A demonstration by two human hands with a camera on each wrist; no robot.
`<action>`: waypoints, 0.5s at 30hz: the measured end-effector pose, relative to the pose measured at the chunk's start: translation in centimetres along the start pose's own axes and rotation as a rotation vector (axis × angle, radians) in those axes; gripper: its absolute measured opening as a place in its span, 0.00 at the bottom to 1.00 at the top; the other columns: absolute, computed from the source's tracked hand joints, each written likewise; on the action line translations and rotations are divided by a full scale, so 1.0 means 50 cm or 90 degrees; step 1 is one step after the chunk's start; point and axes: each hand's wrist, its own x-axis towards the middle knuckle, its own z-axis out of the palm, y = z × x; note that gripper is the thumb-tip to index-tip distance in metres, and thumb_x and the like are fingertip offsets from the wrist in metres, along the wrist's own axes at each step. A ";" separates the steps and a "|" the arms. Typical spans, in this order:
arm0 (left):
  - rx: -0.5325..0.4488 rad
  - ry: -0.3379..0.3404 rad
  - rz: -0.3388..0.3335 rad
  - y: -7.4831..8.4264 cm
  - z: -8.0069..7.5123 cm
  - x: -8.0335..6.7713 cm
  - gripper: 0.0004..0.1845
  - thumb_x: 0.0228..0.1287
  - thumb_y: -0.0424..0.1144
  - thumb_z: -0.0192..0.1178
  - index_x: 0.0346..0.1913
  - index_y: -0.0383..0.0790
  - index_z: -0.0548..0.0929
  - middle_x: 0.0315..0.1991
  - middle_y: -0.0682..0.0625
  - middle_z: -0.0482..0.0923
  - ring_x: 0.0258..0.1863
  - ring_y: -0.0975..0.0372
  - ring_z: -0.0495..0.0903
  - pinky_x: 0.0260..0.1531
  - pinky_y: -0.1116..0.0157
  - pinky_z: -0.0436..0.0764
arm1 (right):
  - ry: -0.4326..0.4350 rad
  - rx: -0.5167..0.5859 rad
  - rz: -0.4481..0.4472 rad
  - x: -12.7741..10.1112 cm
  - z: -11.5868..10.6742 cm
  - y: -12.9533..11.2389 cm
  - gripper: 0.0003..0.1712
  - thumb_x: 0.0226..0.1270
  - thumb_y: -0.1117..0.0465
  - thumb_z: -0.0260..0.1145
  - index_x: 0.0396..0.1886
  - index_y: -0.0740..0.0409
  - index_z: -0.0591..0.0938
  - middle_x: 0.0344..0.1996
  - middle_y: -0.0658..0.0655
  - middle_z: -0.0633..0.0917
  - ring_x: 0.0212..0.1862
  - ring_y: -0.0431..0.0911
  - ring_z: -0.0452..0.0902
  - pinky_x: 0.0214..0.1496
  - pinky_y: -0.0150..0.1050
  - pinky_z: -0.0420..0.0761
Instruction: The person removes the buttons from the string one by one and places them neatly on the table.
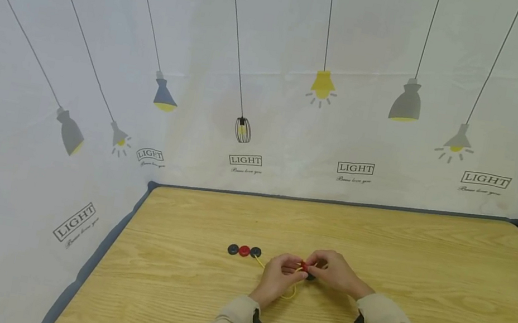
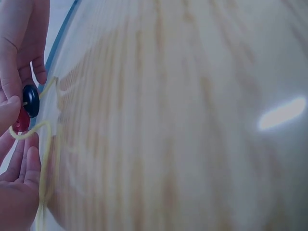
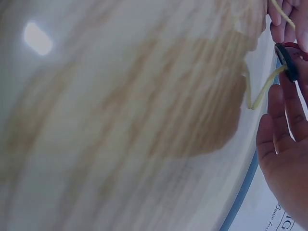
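Observation:
My two hands meet above the middle of the wooden table [image 1: 427, 256]. Between their fingertips are a red button [image 1: 304, 266] and a dark button [image 1: 311, 276], both on a yellow cord [image 1: 290, 295]. My right hand [image 1: 323, 266] pinches the buttons; in the right wrist view its fingers [image 3: 288, 101] reach up to the dark button [image 3: 284, 55]. My left hand [image 1: 292, 268] pinches the cord next to them. In the left wrist view the dark button [image 2: 31, 101] sits against the red button [image 2: 21, 120], with the cord [image 2: 33, 126] looping below.
Three more buttons lie in a row left of my hands: dark [image 1: 233, 249], red [image 1: 244, 250] and dark [image 1: 255, 252], with the cord leading from them. A white curtain printed with lamps [image 1: 253, 70] stands behind and to the left of the table.

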 end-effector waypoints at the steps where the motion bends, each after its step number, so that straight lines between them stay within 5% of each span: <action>1: 0.000 -0.002 -0.001 0.001 -0.001 -0.001 0.13 0.52 0.32 0.63 0.40 0.29 0.78 0.35 0.41 0.78 0.35 0.56 0.77 0.35 0.68 0.76 | -0.002 0.000 0.003 0.000 0.000 0.000 0.03 0.58 0.67 0.61 0.28 0.63 0.79 0.27 0.51 0.80 0.30 0.41 0.74 0.32 0.32 0.75; 15: 0.010 -0.023 -0.026 -0.003 -0.024 -0.002 0.13 0.53 0.35 0.63 0.41 0.33 0.79 0.34 0.49 0.78 0.33 0.63 0.76 0.35 0.70 0.76 | -0.013 -0.021 0.018 -0.005 -0.007 0.003 0.02 0.57 0.67 0.63 0.28 0.62 0.81 0.26 0.52 0.81 0.29 0.41 0.75 0.31 0.32 0.75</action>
